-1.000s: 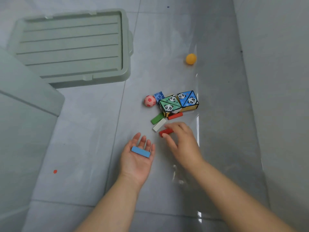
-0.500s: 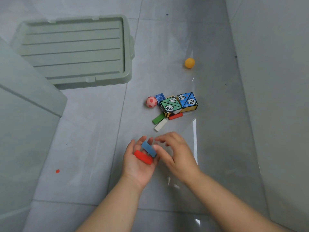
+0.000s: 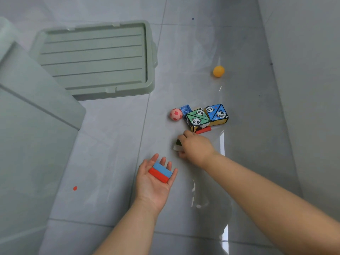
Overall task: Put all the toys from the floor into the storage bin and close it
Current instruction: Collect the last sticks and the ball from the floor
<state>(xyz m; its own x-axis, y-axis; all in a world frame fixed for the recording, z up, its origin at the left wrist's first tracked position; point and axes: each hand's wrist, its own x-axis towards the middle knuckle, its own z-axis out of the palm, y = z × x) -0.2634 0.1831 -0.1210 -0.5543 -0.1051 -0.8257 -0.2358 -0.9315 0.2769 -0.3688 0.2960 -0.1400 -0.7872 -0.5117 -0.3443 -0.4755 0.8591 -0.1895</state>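
R hand (image 3: 196,148) is down at the grey tiled floor (image 3: 110,153), back of hand up, wrist bent, forearm coming in from near right. Its fingers (image 3: 186,134) are curled over & clamped on a small white wooden block (image 3: 175,148), w/ a dark green block (image 3: 178,142) tucked just beyond it; thumb on the near side. Hand hides most of both blocks, so long axis: can't tell.

L hand (image 3: 156,179) hovers just near-left of that, palm up, fingers (image 3: 162,161) straight & a bit apart, gripping nothing. A flat blue block (image 3: 161,167) & a flat red block (image 3: 158,174) lie side by side across them, touching, long axes running far-left to near-right.

Step, prob.: gathering small blocks into the L palm. Next move turns on that palm being close by, near-left of the R hand: a short carry, but little free room on it, so loose blocks could slide off.

Left on floor:
- red block (image 3: 203,130) against near edge of the panda-print folding cube toy (image 3: 206,115)
- small blue cube (image 3: 185,109) btwn that toy & a pink football-pattern ball (image 3: 176,114)
- orange ball (image 3: 218,71), well apart, far right

Pale green plastic storage bin (image 3: 36,126) is at left edge, only partly in view, contents unreadable. Its ribbed lid (image 3: 95,59) lies off, flat on the floor, far left. L hand is nearer the bin. Task looks early.
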